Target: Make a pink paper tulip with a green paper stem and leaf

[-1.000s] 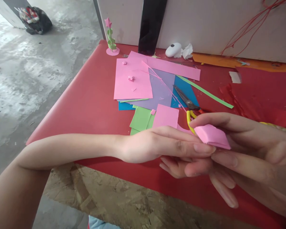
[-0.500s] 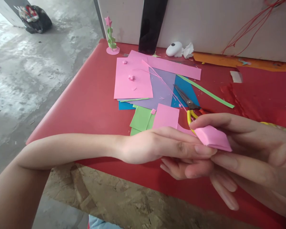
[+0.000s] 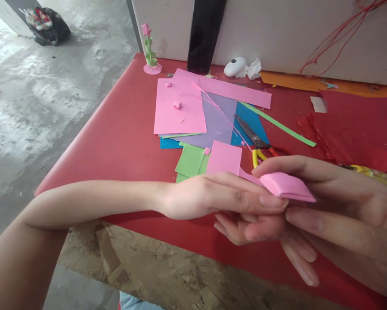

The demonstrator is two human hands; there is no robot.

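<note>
Right of centre, the small folded pink paper piece (image 3: 286, 186) has tipped a touch flatter than a second ago; the right hand (image 3: 335, 202) pinches it, the left hand (image 3: 219, 196) presses its near edge, above the red tabletop (image 3: 116, 142).

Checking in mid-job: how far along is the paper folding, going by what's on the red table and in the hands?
Done, apparently: a pink-and-green paper spiral stands at the table's far corner, and small folded pink bits lie on the pink sheet. In hand: left hand and right hand pinch a folded pink paper piece, several layers thick. Left: uncut sheets and a green strip beside the scissors.
</note>
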